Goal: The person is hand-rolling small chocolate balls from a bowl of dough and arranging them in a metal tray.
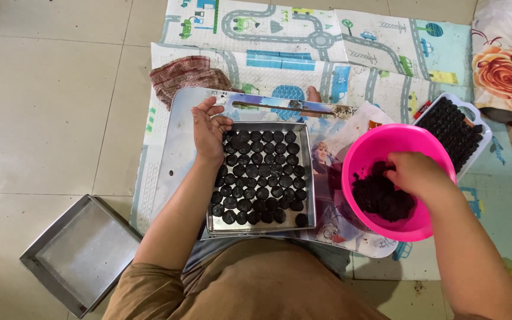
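Dough, dark & sticky [386,198], sits in bottom of pink bowl [398,231]; right hand [417,175] is inside w/ fingers curled down into it, pinching some. Left of bowl, square metal tray [306,178] holds rows of dark balls [262,178]; left hand [208,130] rests open, fingers loose, on tray's top-left corner. Empty metal tray [81,255] lies on floor, well apart. White plastic tray [481,139] of more balls lies right of bowl.

left hand [210,130] on metal tray [309,178] edge | right hand [415,173] in pink bowl [386,139], touching dark dough [380,198]
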